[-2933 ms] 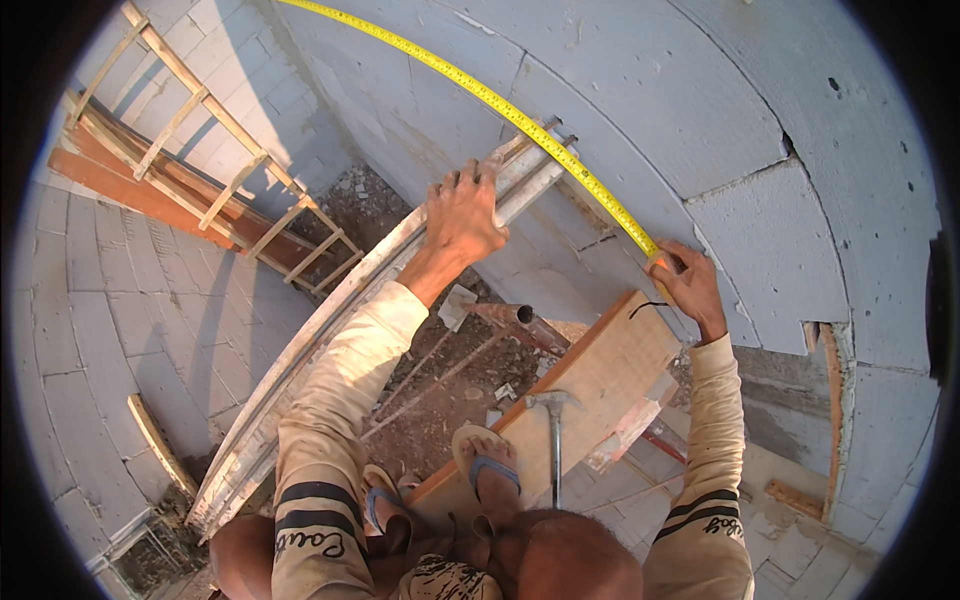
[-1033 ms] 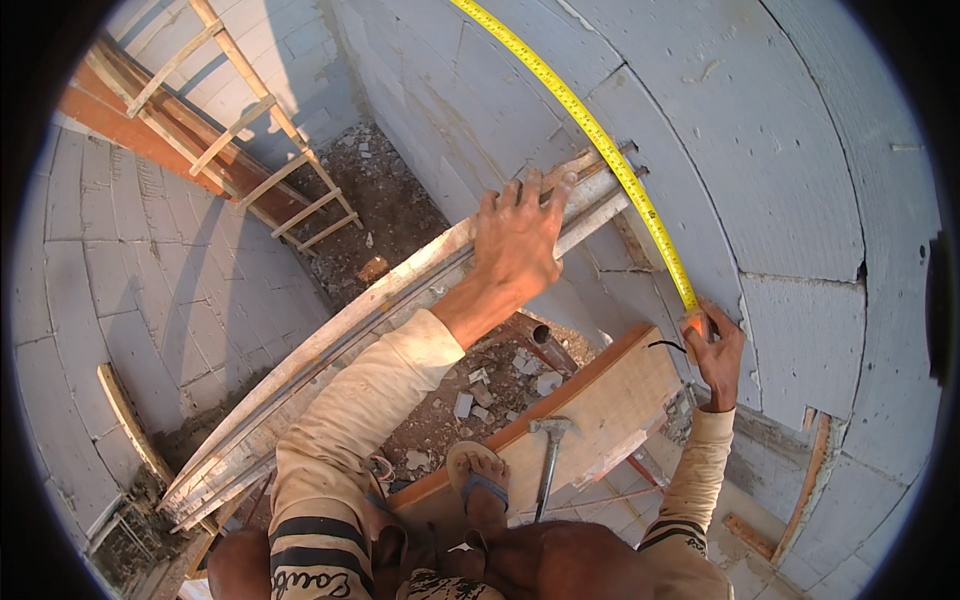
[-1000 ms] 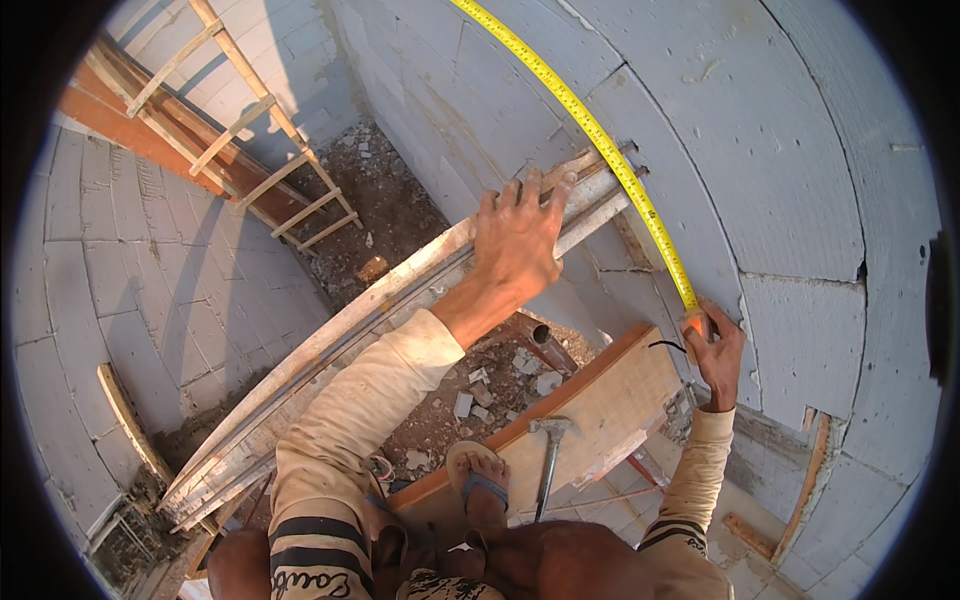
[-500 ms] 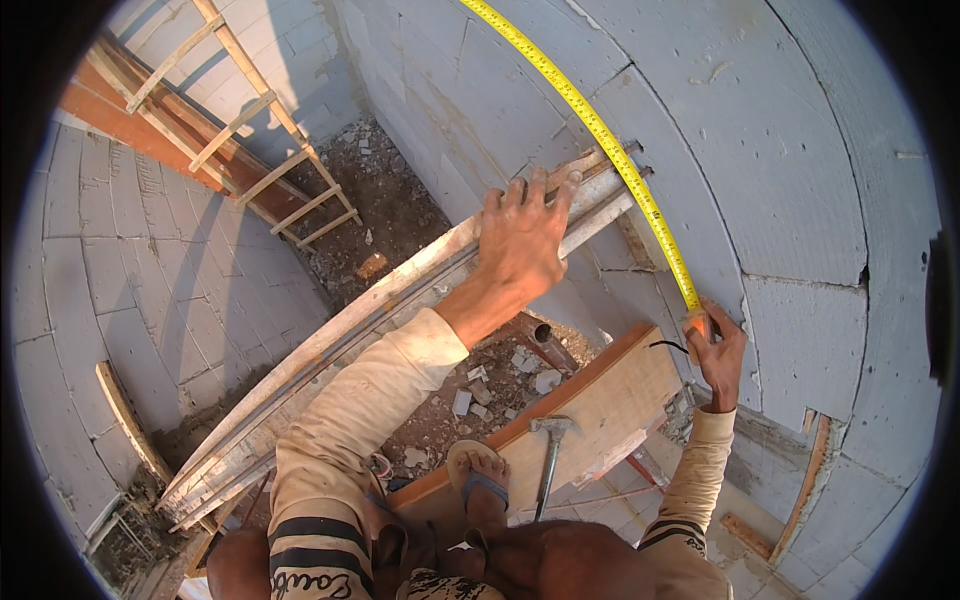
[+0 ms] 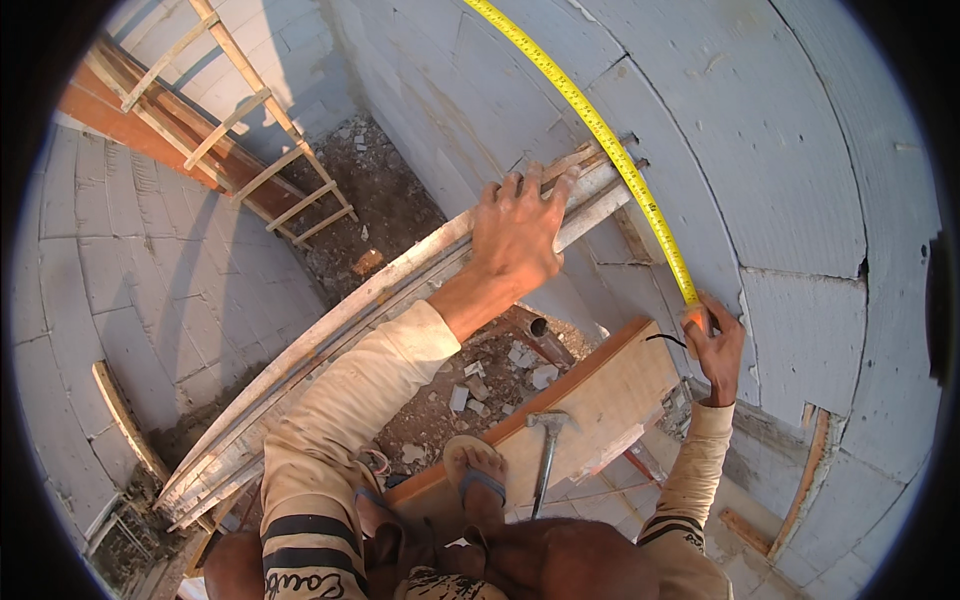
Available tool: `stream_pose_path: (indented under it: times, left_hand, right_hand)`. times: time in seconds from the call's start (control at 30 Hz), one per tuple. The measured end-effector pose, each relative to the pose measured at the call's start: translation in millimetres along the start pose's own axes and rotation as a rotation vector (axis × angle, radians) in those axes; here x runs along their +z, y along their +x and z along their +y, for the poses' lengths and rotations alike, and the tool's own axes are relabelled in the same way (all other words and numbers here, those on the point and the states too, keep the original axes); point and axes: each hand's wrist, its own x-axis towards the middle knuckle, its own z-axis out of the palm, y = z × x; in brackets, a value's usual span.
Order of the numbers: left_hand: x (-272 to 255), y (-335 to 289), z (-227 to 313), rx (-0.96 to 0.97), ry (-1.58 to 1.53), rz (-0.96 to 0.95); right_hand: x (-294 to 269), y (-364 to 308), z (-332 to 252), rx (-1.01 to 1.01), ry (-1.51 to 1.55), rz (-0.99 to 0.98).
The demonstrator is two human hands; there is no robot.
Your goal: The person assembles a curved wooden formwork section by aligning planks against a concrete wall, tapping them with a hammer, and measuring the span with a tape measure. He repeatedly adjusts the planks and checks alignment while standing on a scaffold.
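Observation:
A yellow tape measure (image 5: 600, 130) stretches along the grey block wall and runs out of view at the top. Its orange case (image 5: 695, 319) sits in my right hand (image 5: 717, 345), whose fingers wrap round it close to the wall; a black strap hangs off the case. My left hand (image 5: 515, 235) rests on a long, mortar-stained beam (image 5: 390, 290), its fingers bent over the far edge. That beam slants from the lower left up to the wall, where the tape passes across its end.
A hammer (image 5: 546, 455) lies on the wooden plank (image 5: 600, 400) where my sandalled foot (image 5: 475, 470) stands. Below are rubble (image 5: 470, 390) and a pipe (image 5: 540, 335). A wooden ladder (image 5: 255, 130) leans at the far left, beside block walls (image 5: 150, 270).
Hardly anything differs. The view has shifted slightly, and both hands stay at the same places on the beam and the tape case.

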Motion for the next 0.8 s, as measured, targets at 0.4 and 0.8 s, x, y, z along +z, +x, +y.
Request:
stream_pose_path:
  times: [0.4,0.8]
  left_hand:
    - [-2.1,0.6,-0.6,0.007,-0.013,-0.005]
    - [-3.8,1.7,-1.3,0.013,-0.012,-0.024]
  right_hand:
    - [2.3,1.8,0.7,0.004,0.012,-0.013]
    - [2.7,2.8,-2.0,0.041,0.059,-0.023]
